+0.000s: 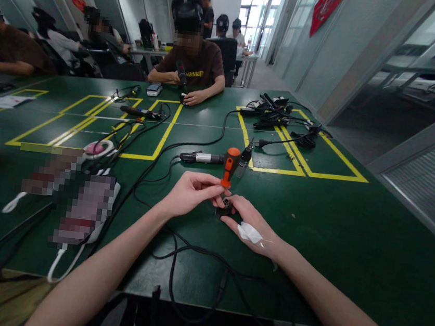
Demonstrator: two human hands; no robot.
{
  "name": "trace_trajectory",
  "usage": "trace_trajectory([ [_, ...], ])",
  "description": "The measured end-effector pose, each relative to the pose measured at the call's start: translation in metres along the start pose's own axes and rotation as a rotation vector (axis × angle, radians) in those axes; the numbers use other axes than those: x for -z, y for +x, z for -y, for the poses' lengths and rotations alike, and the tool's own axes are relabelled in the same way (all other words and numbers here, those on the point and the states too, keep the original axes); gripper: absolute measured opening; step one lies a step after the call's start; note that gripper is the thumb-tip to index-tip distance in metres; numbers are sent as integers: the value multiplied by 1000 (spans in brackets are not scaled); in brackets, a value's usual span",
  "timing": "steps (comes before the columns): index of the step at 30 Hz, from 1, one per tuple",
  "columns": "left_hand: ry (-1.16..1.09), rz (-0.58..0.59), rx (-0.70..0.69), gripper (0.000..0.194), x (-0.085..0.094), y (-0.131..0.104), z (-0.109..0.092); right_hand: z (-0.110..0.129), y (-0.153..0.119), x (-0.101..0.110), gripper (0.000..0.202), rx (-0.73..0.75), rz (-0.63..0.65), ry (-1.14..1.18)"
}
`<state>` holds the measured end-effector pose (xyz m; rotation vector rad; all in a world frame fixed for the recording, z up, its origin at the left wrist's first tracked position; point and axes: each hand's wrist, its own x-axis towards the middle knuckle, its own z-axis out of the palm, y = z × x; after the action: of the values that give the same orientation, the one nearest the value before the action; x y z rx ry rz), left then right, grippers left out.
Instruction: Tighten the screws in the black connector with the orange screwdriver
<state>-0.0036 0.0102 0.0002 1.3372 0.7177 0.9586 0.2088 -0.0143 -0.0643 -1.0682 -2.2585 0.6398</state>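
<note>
Near the middle of the green table (326, 238), my left hand (194, 193) and my right hand (250, 221) are close together. A small dark round part (223, 209) is held between the thumb and fingers of my right hand. My left fingers are pinched just above it, below an orange and black screwdriver handle (231, 164); what exactly they grip is too small to tell. White tape covers part of the back of my right hand. A silver and black electric screwdriver (204, 158) lies just beyond my hands, beside a black pointed tool (245, 154).
Tangled black cables and adapters (272, 111) lie at the back right, inside yellow tape lines. Phones (85, 211) and white cables are at the left. Black cords (199, 250) cross the near table. A person (209, 62) sits opposite, holding a tool.
</note>
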Motion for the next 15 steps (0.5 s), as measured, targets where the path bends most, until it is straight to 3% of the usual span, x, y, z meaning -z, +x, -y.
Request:
trace_trajectory([
  [9, -123, -64, 43, 50, -3, 1, 4, -7, -2, -4, 18, 16, -3, -12],
  [15, -124, -18, 43, 43, -1, 1, 1, -8, -3, -5, 17, 5, 2, -14],
])
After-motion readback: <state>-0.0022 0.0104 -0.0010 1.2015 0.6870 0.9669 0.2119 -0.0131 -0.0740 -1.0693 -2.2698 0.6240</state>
